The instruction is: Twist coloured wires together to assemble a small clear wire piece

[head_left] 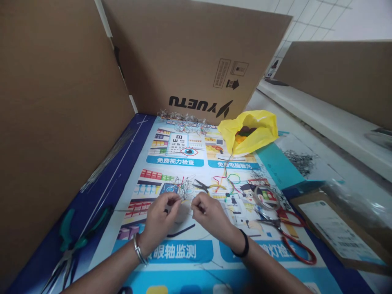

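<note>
My left hand (pixel 163 218) is closed in a pinch over the printed sheet. A tangle of thin dark wire (pixel 184 188) with some red in it rises at its fingertips, and the fingers appear to grip it. Close beside it, my right hand (pixel 212 214) is also closed, thumb against curled fingers; what it holds is hidden. Just beyond the hands lie small yellow-handled pliers (pixel 211 186). Red, green and yellow threads (pixel 226 179) trail toward a yellow bag (pixel 260 128).
Red-handled scissors (pixel 281 224) and a roll of clear tape (pixel 266 198) lie at right, near a cardboard piece with a label (pixel 337 228). Green-handled pliers (pixel 72 245) and straight wires (pixel 107 161) are at left. Cardboard walls (pixel 190 53) stand behind and left.
</note>
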A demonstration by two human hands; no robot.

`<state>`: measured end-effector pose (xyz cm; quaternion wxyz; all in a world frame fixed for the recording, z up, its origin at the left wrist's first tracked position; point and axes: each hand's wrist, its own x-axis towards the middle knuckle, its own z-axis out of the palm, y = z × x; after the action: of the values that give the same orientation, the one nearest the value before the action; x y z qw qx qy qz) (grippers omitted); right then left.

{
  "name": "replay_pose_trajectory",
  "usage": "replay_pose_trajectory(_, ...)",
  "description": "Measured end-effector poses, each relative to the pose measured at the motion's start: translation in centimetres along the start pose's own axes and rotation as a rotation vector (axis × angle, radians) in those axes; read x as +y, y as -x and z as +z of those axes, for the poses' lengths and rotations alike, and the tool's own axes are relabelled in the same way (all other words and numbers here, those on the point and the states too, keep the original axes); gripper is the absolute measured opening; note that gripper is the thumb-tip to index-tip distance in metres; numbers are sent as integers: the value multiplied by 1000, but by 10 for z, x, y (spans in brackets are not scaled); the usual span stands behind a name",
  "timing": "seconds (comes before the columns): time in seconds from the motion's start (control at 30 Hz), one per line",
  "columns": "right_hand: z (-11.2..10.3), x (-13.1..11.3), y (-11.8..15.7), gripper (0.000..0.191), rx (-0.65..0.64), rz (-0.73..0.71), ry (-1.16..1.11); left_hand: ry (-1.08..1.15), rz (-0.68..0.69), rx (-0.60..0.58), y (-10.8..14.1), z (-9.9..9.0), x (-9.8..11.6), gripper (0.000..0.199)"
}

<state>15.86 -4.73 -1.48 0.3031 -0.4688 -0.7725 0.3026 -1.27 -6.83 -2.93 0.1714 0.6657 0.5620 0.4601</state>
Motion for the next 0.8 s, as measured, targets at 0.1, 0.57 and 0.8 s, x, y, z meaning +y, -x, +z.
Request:
replay_pose_trajectory(0.1, 0, -2, -2, 19, 35, -33, -30, 5, -15, 4, 0, 0, 1, 4)
replay_pose_trajectory(0.57, 13, -3, 2, 31, 162, -187, -33, 6, -36, 27, 1, 3, -1, 5)
replay_pose_trajectory(0.8, 15, -1, 9, 35, 109, -226, -69, 13, -79, 25, 0, 2, 1, 6)
